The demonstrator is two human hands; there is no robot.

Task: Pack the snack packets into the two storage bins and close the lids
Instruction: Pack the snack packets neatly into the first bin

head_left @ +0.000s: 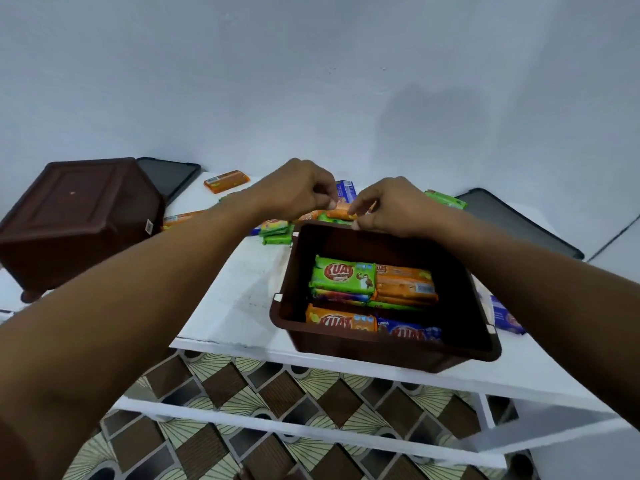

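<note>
An open brown bin (388,351) stands on the white table, with several green, orange and blue snack packets (374,292) inside. Just beyond its far rim, my left hand (294,188) and my right hand (388,209) both pinch one orange packet (341,212), one at each end. A second brown bin (79,220) lies tipped over at the left, its bottom facing me. More loose packets lie behind the hands: green ones (277,232), an orange one (227,181), a blue one (345,190) and a green one (445,198).
Two dark lids lie on the table, one at the back left (169,178) and one at the right (519,223). A blue packet (505,317) sits right of the open bin. The white table (225,306) has a lower shelf; patterned floor shows below.
</note>
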